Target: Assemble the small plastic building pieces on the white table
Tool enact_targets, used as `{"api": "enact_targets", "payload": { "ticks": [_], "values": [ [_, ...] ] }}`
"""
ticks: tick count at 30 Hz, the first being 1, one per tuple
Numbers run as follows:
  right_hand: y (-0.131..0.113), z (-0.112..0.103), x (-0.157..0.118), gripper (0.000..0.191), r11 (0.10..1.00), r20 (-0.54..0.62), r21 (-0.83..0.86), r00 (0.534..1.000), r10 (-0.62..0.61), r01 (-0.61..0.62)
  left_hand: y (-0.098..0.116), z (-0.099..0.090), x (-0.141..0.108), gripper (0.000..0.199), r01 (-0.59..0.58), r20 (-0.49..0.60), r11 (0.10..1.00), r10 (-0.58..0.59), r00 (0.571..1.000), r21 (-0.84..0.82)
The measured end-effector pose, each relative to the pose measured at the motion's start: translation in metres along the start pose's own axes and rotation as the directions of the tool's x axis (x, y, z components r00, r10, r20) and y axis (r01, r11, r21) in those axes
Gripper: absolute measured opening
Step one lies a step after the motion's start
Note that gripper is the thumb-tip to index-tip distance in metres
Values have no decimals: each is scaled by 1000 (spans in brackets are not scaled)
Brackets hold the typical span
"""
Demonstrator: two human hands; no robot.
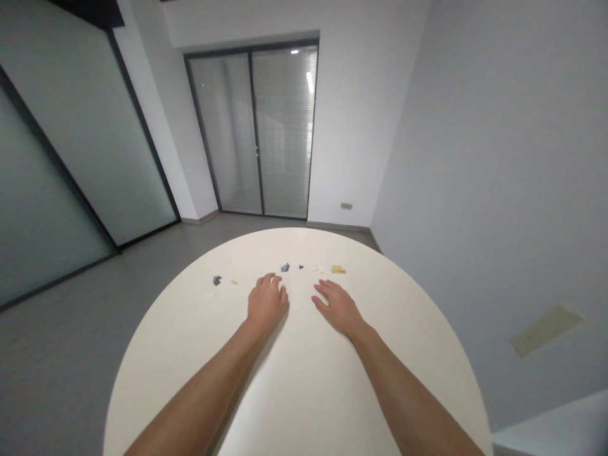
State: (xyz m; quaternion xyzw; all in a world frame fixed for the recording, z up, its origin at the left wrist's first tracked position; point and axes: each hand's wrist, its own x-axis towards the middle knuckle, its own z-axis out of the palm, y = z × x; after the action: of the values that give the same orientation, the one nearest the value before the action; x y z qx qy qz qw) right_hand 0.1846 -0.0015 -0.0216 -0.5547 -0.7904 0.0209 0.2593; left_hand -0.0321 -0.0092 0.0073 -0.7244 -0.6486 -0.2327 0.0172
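Observation:
My left hand (267,299) rests on the white round table (304,380), fingers apart and slightly bent, holding nothing. Just beyond its fingertips lies a small grey-blue piece (285,268). My right hand (336,305) lies on the tabletop with its fingers spread and nothing in them. Nearest to it are some pale white pieces (318,269) and a stack of yellow pieces (338,269). Between these groups sits a tiny dark piece (301,267). Left of my left hand are a dark grey piece (217,280), a small yellow piece (234,282) and a faint white piece (209,294).
The table's curved far edge (304,228) faces a glass door with blinds (285,139). A grey wall (475,158) stands close on the right, with a yellowish strip (546,330) on it. Frosted glass panels (90,114) are at the left.

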Motion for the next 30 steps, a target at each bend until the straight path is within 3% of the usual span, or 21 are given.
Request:
{"api": "enact_targets", "payload": {
  "ticks": [4, 7, 13, 22, 27, 30],
  "values": [
    [7, -4, -3, 40, 998, 41, 63, 999, -8, 5, -34, -7, 8, 51, 200, -35, 958, -198, 980, 206],
    [10, -5, -2, 40, 998, 47, 62, 999, -14, 11, -55, -9, 13, 64, 350, -52, 897, -350, 935, 268],
    [10, -4, -1, 40, 998, 46, 58, 999, -12, 9, -71, -6, 16, 68, 399, -39, 874, -405, 913, 279],
    [11, -5, 0, 42, 998, 65, 69, 998, -17, 12, -59, -8, 14, 67, 363, 12, 885, -383, 924, 292],
    [11, -5, 0, 45, 997, 83, 81, 996, -12, 5, -34, -11, 6, 65, 312, 71, 866, -366, 928, 392],
    [11, -5, 0, 44, 996, 80, 88, 997, -4, -3, -13, -12, -1, 62, 238, 73, 886, -289, 954, 397]
  ]
}}
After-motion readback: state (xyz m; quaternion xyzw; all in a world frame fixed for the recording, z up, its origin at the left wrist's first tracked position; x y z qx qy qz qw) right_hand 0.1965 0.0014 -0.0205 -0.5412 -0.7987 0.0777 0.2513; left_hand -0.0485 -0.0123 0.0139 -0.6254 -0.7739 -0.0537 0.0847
